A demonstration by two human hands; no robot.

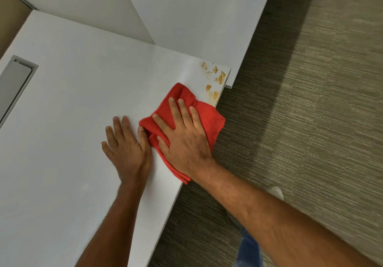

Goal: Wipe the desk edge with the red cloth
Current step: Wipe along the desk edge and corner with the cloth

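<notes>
A folded red cloth (209, 119) lies on the white desk (72, 105) at its right edge, partly hanging over it. My right hand (182, 134) presses flat on the cloth with fingers spread. My left hand (126, 144) rests flat on the bare desk just left of the cloth, its thumb touching the cloth's fold. Orange-brown smears (215, 78) mark the desk's far right corner, just beyond the cloth.
A second white desk (196, 18) adjoins at the back. A grey cable slot (14, 80) is set into the desk at the left. Grey-brown carpet (310, 101) lies to the right, with my shoe (275, 192) and jeans leg (250, 250) below the right arm.
</notes>
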